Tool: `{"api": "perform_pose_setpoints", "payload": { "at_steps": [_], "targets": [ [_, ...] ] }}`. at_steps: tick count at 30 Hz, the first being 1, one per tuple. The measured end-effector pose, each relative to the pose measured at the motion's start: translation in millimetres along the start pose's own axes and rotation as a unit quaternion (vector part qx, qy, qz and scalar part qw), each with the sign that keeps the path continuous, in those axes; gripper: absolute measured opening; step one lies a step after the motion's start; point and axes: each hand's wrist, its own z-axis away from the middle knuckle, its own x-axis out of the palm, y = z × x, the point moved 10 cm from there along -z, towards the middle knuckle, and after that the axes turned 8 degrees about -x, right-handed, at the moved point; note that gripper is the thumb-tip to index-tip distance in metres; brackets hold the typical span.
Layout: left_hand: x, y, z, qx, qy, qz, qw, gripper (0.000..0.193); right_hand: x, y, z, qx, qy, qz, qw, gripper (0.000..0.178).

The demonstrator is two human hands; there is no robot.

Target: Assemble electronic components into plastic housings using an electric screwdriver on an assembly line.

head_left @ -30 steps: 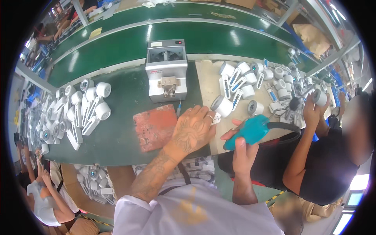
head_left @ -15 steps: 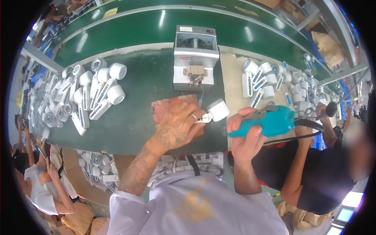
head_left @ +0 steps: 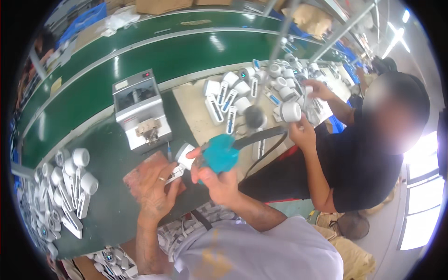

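Observation:
My left hand (head_left: pixel 156 189) is closed on the handle of a white handheld device (head_left: pixel 187 156) with a round, drum-shaped head, steadying it above a worn reddish pad (head_left: pixel 140 175). My right hand (head_left: pixel 223 185) wraps round a teal electric screwdriver (head_left: pixel 221 153), blurred by motion, with a dark cord running off to the right. The screwdriver's body is beside the device's round head; its tip is hidden behind my fingers. A small blue-handled tool (head_left: pixel 169 151) lies just beyond the pad.
A grey-white screw feeder (head_left: pixel 142 112) stands behind the pad. Piles of similar white devices lie at left (head_left: pixel 65 186) and at far right (head_left: pixel 233 93). Close on my right, a co-worker (head_left: pixel 364 154) holds another white device (head_left: pixel 290 112). A green conveyor (head_left: pixel 186 51) runs along the back.
My view has swung to the right, so the bench sits further left and the co-worker shows more fully. The screwdriver has turned and come closer to the device in my left hand.

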Motion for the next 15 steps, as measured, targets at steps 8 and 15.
{"api": "perform_pose_setpoints", "payload": {
  "at_steps": [8,15],
  "targets": [
    [5,-4,5,-0.017,0.029,-0.03,0.999,0.034,-6,11,5,0.065,-0.069,0.04,0.995,0.019],
    [1,4,3,0.025,0.033,0.001,0.999,0.029,13,6,-13,0.027,-0.027,-0.013,0.999,0.023]
  ]
}}
